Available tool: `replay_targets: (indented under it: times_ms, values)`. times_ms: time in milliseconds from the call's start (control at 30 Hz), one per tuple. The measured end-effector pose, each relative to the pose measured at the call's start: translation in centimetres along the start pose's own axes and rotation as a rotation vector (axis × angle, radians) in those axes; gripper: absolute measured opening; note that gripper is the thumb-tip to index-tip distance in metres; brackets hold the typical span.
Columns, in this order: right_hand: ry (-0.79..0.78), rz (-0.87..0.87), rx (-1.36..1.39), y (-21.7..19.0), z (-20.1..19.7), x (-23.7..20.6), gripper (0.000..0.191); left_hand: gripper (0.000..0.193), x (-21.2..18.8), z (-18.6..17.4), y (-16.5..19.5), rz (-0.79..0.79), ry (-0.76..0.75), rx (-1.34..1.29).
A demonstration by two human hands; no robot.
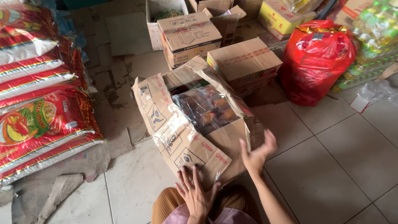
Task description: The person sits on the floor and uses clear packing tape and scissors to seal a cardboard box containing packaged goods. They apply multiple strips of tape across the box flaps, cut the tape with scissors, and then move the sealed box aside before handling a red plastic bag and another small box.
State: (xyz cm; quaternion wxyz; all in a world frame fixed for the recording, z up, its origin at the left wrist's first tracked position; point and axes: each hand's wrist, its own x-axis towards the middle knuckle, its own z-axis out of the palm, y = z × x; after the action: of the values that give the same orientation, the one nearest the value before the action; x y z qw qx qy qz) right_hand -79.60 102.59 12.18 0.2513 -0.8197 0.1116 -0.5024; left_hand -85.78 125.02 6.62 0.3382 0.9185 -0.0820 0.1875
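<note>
An opened cardboard box (195, 137) is seen at the centre of the frame, with clear-wrapped packets (205, 108) inside. The left hand (195, 195) is laid flat, fingers spread, against its near flap, grasping nothing. The right hand (258, 154) is held open beside the box's right wall, also grasping nothing.

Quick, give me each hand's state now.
Left hand: open, fingers spread flat on the cardboard box flap.
Right hand: open, at the box's near corner, holding nothing.

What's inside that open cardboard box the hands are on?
The open box holds a clear plastic bag of small dark and orange packets. What they are, and anything beneath them, is hidden by the glare and the flaps.
</note>
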Motion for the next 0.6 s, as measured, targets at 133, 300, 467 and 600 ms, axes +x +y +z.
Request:
replay_targets:
  times_ms: [133,300,467,600]
  values:
    - [-0.036,0.321,0.139,6.4,-2.3,-4.8,0.127,0.092,-2.1,2.6,-2.0,0.255,0.161,0.199]
    - [-0.441,1.246,0.474,13.9,-1.1,-3.6,0.117,0.078,-1.8,5.3,-4.0,0.287,0.191,0.213]
    - [-0.781,1.338,0.756,16.0,-0.4,-2.8,0.111,0.055,-0.6,5.9,-4.5,0.358,0.283,0.287]
    - [-0.852,1.281,0.719,16.2,0.6,-2.4,0.112,0.053,1.3,4.9,-4.2,0.442,0.339,0.201]
